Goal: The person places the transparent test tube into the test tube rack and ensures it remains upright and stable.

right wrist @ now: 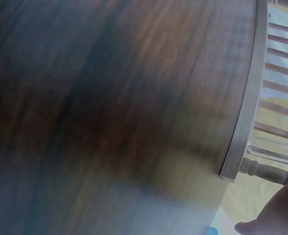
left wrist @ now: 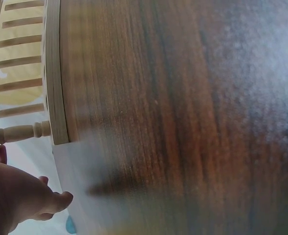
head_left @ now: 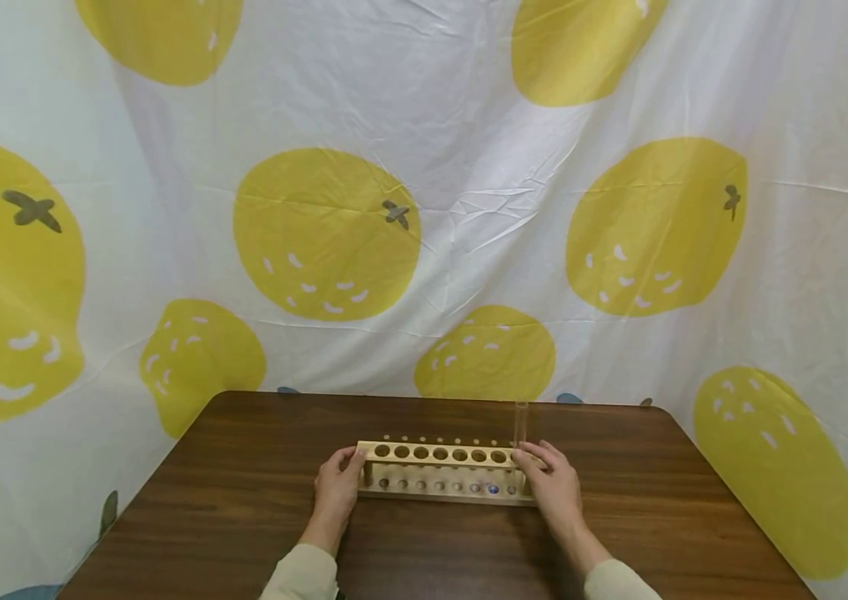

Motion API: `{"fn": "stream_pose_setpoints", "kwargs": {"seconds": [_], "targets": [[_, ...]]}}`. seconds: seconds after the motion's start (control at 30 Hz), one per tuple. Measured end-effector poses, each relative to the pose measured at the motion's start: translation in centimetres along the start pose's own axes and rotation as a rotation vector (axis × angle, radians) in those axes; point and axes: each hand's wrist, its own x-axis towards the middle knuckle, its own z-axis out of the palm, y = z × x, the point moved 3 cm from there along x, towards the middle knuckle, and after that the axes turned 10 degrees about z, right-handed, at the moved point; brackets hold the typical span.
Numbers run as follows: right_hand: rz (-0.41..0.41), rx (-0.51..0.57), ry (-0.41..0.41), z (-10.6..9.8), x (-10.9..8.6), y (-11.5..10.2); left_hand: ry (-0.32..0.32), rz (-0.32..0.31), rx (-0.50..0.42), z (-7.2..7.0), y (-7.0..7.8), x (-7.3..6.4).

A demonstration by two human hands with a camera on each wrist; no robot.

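A pale wooden test tube rack (head_left: 446, 498) stands on the dark table, with a row of round holes along its top board. My left hand (head_left: 337, 487) grips its left end, and my right hand (head_left: 557, 487) holds the right end. One clear test tube (head_left: 521, 423) rises upright from the rack beside my right fingers. Its rounded lower end shows faintly between the boards in the right wrist view. Close to a turned end post, my left hand (left wrist: 21, 196) appears in the left wrist view. Part of my right hand (right wrist: 276, 208) is cut off in its wrist view.
The brown wood-grain table (head_left: 243, 475) has rounded far corners. Behind and at both sides hangs a white cloth (head_left: 469, 192) printed with big yellow fruit. Short pegs (head_left: 440, 441) line the rack's far side. A small blue spot (head_left: 494, 490) shows on the lower board.
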Motion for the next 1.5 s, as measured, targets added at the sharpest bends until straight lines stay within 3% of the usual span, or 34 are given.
{"fn": "stream_pose_setpoints", "kwargs": {"seconds": [1.07,1.5], "targets": [[0.014,-0.016,-0.02,-0.1,0.2,0.9,-0.007,-0.002,0.008,0.0,0.1,-0.1],[0.007,-0.011,0.003,-2.1,0.3,0.6,-0.027,-0.014,0.043,0.0,0.4,0.0]]}}
